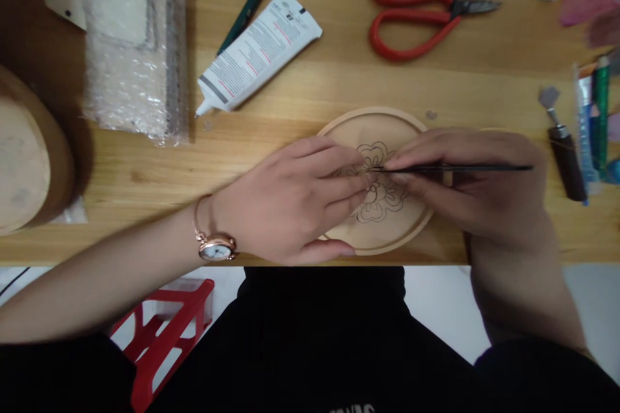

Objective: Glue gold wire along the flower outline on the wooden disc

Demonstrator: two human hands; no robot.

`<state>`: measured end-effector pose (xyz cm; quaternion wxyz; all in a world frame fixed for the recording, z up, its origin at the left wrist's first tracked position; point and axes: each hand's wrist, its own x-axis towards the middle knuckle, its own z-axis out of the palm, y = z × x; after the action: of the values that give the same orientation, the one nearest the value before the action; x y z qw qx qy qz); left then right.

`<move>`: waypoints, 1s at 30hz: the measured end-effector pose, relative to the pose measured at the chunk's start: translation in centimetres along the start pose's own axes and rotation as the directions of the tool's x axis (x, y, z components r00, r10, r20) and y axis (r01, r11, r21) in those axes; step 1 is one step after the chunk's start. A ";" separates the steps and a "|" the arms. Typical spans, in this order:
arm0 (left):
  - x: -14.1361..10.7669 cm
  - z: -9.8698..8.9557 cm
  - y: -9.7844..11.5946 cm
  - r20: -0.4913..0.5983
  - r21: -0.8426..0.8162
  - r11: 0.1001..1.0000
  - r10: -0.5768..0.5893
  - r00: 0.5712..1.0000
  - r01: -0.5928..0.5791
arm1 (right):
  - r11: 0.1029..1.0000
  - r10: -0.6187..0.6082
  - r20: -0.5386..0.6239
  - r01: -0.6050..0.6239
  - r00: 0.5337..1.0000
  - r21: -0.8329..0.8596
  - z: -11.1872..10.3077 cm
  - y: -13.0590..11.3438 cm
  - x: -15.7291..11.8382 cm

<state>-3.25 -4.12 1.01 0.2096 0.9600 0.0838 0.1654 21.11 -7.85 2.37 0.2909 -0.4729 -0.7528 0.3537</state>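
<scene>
So we've got a round wooden plate (pixel 409 222) on the counter (pixel 339 74), flower outline (pixel 375 155) drawn across it. Our left grip (pixel 290 200) is palm-down on the plate, kinda loosely spread, and our right grip (pixel 484 151) is pinching a slim black tool (pixel 465 168) over it. Red-handled scissors (pixel 454 7) and a white squeeze tube (pixel 261 51) sit beyond the plate.

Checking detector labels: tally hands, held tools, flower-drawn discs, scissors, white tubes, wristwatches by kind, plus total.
Hands (left hand, right hand): 2
Thin dark tool: 1
Flower-drawn disc: 1
Scissors: 1
White tube: 1
Wristwatch: 1
Total: 7
</scene>
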 end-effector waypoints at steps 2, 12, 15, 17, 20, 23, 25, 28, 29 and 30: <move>0.0 0.0 0.0 0.006 -0.011 1.000 -0.005 1.000 0.005 | 1.000 0.005 -0.009 -0.005 1.000 0.008 0.1 -0.1 0.0; 0.1 -0.1 0.0 0.005 -0.025 1.000 -0.009 1.000 0.009 | 1.000 0.025 -0.044 -0.024 0.999 0.013 0.5 -0.3 -0.2; 0.0 -0.1 -0.1 0.007 -0.036 0.999 -0.011 1.000 0.011 | 0.999 0.019 -0.049 -0.018 0.999 0.027 0.5 -0.3 -0.3; 0.0 -0.1 -0.1 0.010 -0.031 0.999 -0.012 1.000 0.012 | 1.000 0.019 -0.038 -0.018 0.999 0.024 0.5 -0.2 -0.4; 0.0 0.0 -0.1 0.009 -0.014 1.000 -0.011 1.000 0.011 | 1.000 0.024 -0.046 -0.023 0.999 0.018 0.3 -0.1 -0.4; 0.0 0.0 -0.1 0.008 -0.010 1.000 -0.010 1.000 0.010 | 1.000 -0.005 -0.061 0.007 0.998 0.029 0.2 -0.1 -0.5; 0.0 0.0 0.0 0.014 -0.009 1.000 -0.014 1.000 0.014 | 0.999 -0.025 -0.065 0.027 0.998 0.030 0.2 0.0 -0.5; 0.0 -0.1 0.1 0.025 -0.009 1.000 -0.019 1.000 0.019 | 0.998 -0.049 -0.074 0.051 0.996 0.030 0.3 -0.1 -0.6; 0.0 -0.2 0.1 0.030 -0.008 1.000 -0.023 0.999 0.023 | 0.998 -0.048 -0.074 0.051 0.996 0.028 0.3 -0.1 -0.6; 0.1 -0.2 0.1 0.034 -0.009 1.000 -0.026 0.999 0.026 | 0.999 -0.045 -0.070 0.047 0.997 0.025 0.3 -0.1 -0.6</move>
<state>-3.27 -4.13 1.28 0.2178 0.9605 0.0920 0.1469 21.05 -8.50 2.19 0.3312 -0.4636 -0.7480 0.3402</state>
